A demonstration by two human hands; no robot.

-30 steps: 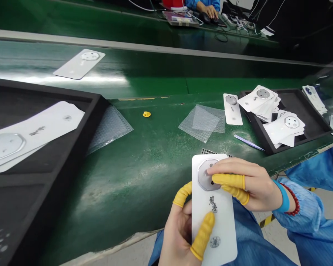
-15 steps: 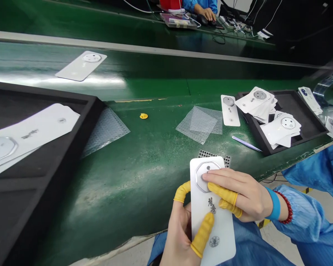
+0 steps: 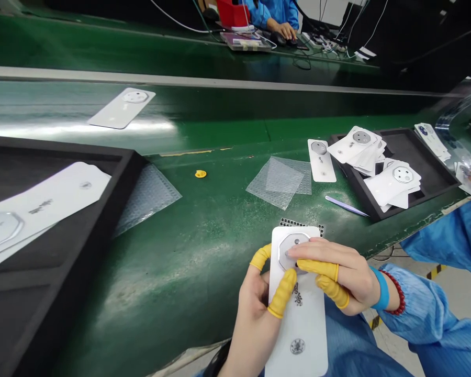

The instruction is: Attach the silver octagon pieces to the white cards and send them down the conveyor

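Note:
A white phone back cover (image 3: 304,330) with an octagonal camera ring (image 3: 284,260), dark lettering and a round emblem stands tilted before me. My left hand (image 3: 255,309) grips its left edge, the thumb in a yellow finger cot over the front near the ring, the fingers partly hidden behind. My right hand (image 3: 345,272) lies over the ring from the right, its fingers stretched out on the cover's face, some in yellow cots. Whether any small part lies under those fingertips is hidden. Just behind the cover's top edge is a sheet with rows of dark dots (image 3: 294,222).
On the green bench are a left black tray (image 3: 118,157) with white covers, a lone cover (image 3: 121,108), bubble-wrap pieces (image 3: 275,183), a yellow finger cot (image 3: 200,174), tweezers (image 3: 345,206) and a right tray (image 3: 432,173) with stacked covers. Other people's hands show at the far bench and right edge.
My left thumb has moved up the cover from the lettering toward the camera ring. My right hand stays over the ring, and the view has shifted slightly.

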